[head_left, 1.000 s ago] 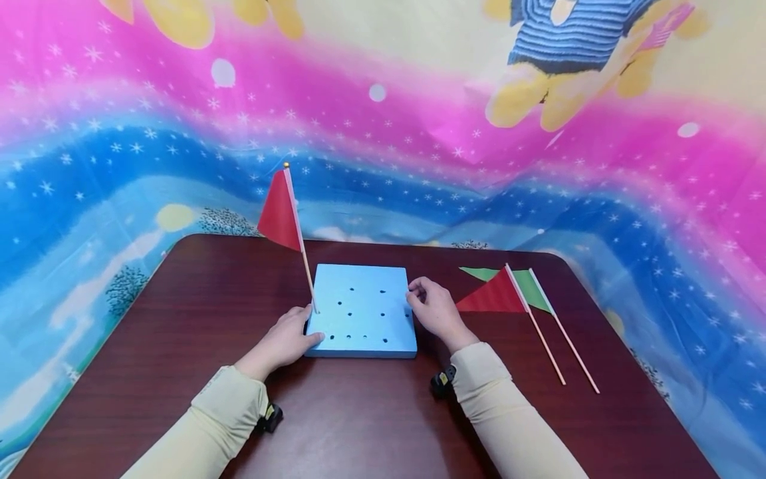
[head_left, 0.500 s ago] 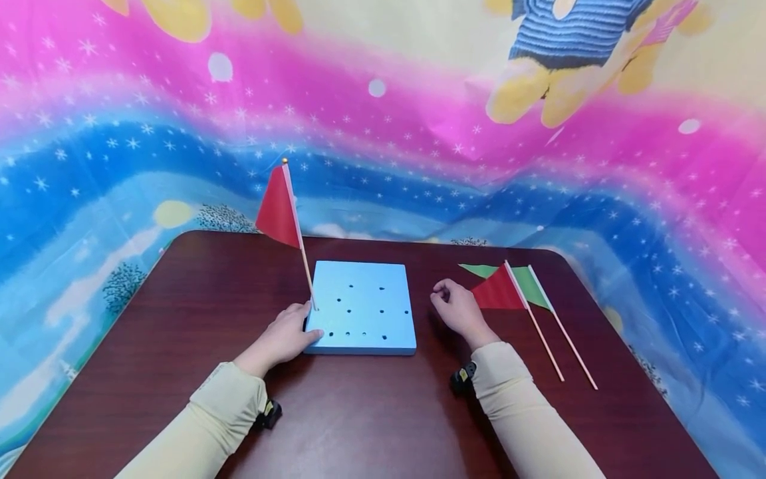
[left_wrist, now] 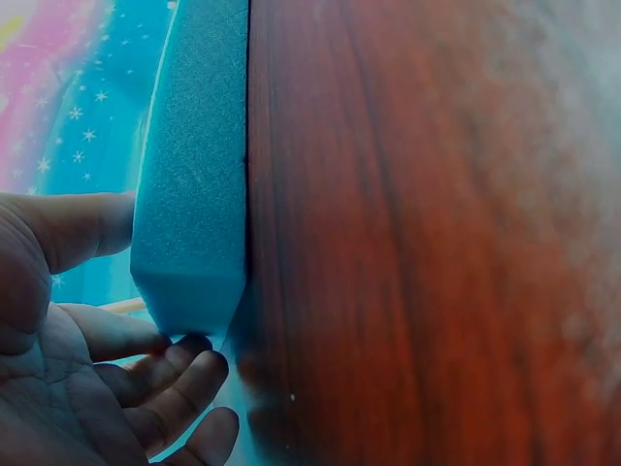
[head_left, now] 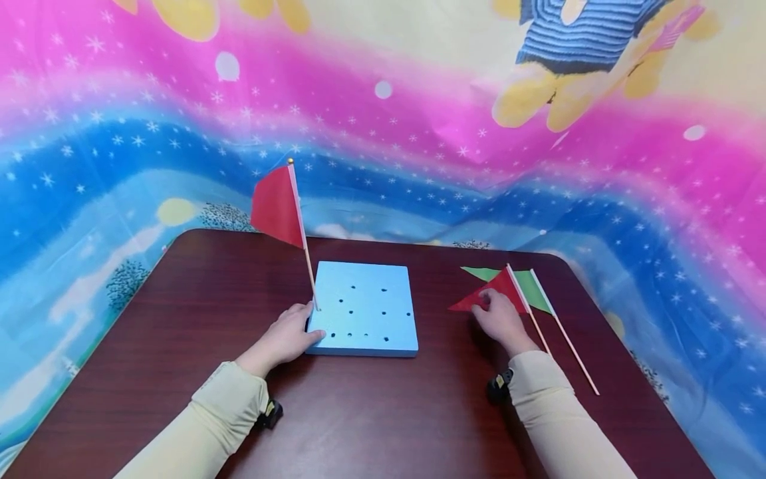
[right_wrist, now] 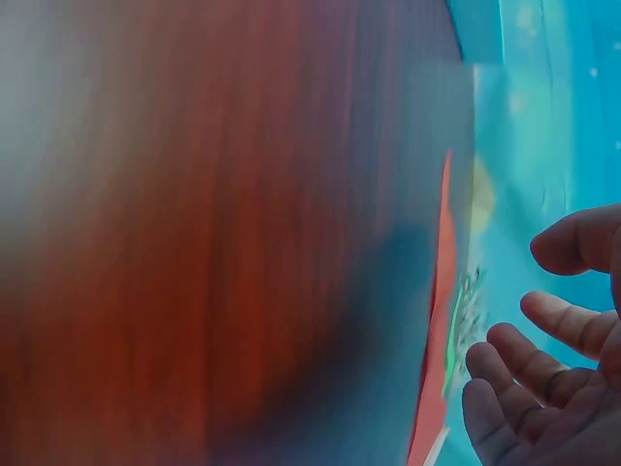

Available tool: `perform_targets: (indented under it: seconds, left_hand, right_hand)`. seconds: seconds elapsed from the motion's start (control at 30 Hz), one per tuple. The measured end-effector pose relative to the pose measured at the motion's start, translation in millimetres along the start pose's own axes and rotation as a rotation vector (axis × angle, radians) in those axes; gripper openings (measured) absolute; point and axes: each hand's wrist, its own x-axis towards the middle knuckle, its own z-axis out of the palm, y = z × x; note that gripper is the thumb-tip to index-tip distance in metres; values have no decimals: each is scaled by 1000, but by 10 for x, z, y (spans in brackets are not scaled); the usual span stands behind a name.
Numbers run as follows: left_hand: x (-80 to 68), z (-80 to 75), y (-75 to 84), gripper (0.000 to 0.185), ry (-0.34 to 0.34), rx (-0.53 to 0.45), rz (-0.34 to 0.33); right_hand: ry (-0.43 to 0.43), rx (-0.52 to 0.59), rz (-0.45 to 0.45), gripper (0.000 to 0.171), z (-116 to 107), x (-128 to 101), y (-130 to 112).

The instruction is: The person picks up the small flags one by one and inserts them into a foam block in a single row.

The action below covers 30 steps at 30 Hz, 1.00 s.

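A pale blue foam board (head_left: 368, 322) with several small holes lies flat on the table. My left hand (head_left: 286, 336) holds its left edge, thumb on the top face; the left wrist view shows the fingers against the board's side (left_wrist: 194, 155). Near that hand a red flag (head_left: 278, 206) on a thin stick stands in the board, leaning slightly left. On the right, a second red flag (head_left: 507, 283) lies partly over a green flag (head_left: 535, 293). Over the lying red flag hovers my right hand (head_left: 499, 319), fingers loosely bent and holding nothing in the right wrist view (right_wrist: 553, 369).
The dark reddish-brown table (head_left: 371, 412) has rounded far corners. Behind it hangs a colourful printed cloth (head_left: 383, 146) with snowflakes and cartoon figures. A small black camera sits on each wrist, beside the cream cuffs (head_left: 538, 376).
My right hand has moved away from the board's right edge, rightward to the lying red flag. The left hand stays on the board, and the standing flag's cloth has swung out a little.
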Motion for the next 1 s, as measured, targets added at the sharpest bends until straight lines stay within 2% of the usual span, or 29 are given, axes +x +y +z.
perform_targets:
  seconds: [0.2,0.47,0.73,1.0]
  left_hand:
    - [-2,11,-8,72,-4,-5,-11]
    - [-10,14,6,72,2,-10,1]
    - [-27,-23,44,72,0,-14,9]
    - [-17,-14,27,72,-3,-15,7]
  right_hand:
    - [-4,0,26,40,-58,-41,222]
    - [4,6,48,36,-159,-120,317]
    - [15,-80,136,32,-323,-206,520]
    - [10,-127,160,29,-398,-281,752]
